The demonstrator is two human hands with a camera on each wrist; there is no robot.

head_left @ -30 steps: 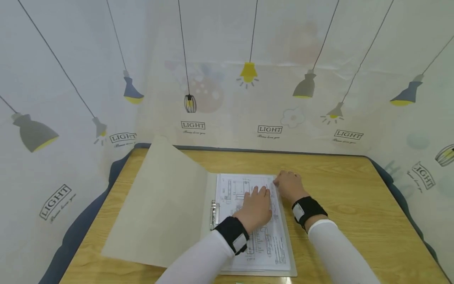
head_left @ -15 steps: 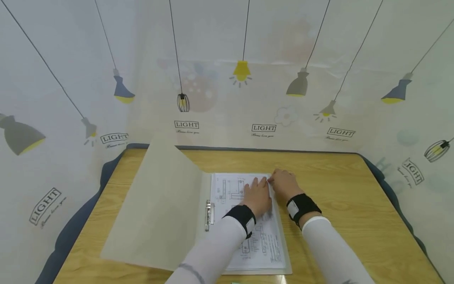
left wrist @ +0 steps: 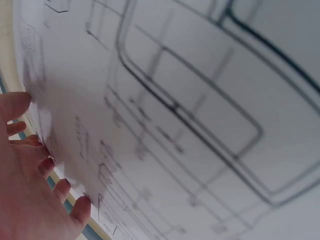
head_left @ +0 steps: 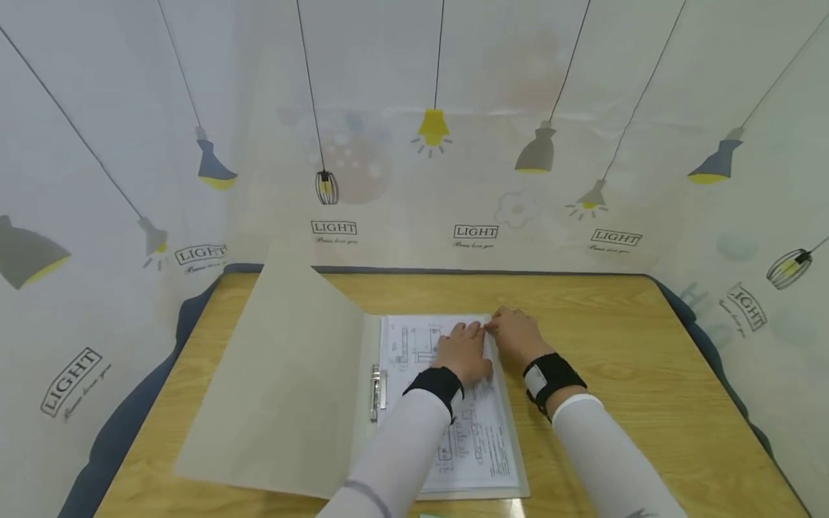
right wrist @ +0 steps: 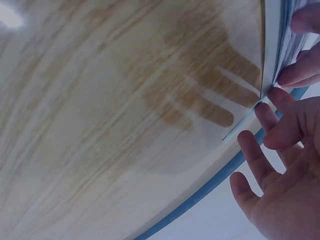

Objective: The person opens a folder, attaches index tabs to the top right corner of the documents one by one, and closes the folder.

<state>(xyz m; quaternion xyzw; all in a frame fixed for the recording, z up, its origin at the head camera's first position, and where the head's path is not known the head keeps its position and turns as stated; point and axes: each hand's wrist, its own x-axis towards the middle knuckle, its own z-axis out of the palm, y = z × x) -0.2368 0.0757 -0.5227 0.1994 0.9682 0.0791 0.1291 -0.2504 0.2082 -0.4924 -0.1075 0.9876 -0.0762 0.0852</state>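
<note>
An open cream file folder (head_left: 278, 388) lies on the table, its cover tilted up toward the left. On its right side sits a stack of white sheets (head_left: 495, 432) printed with technical drawings, beside a metal clip (head_left: 375, 392) at the spine. My left hand (head_left: 463, 352) rests on the upper part of the sheets, fingers extended and touching the paper in the left wrist view. My right hand (head_left: 518, 337) is at the top right corner of the stack. In the right wrist view its fingertips meet the folder's corner, with the thumb (right wrist: 280, 137) apart from them.
The wood-grain table (head_left: 622, 360) extends to the right of the folder. A pale curtain (head_left: 388, 144) printed with hanging lamps surrounds it at the back and sides. A small green edge (head_left: 429, 515) shows at the bottom of the head view.
My left hand has slid up the sheets toward the top right corner, closer to the right hand. The right hand stays at that corner. The head view has shifted slightly.
</note>
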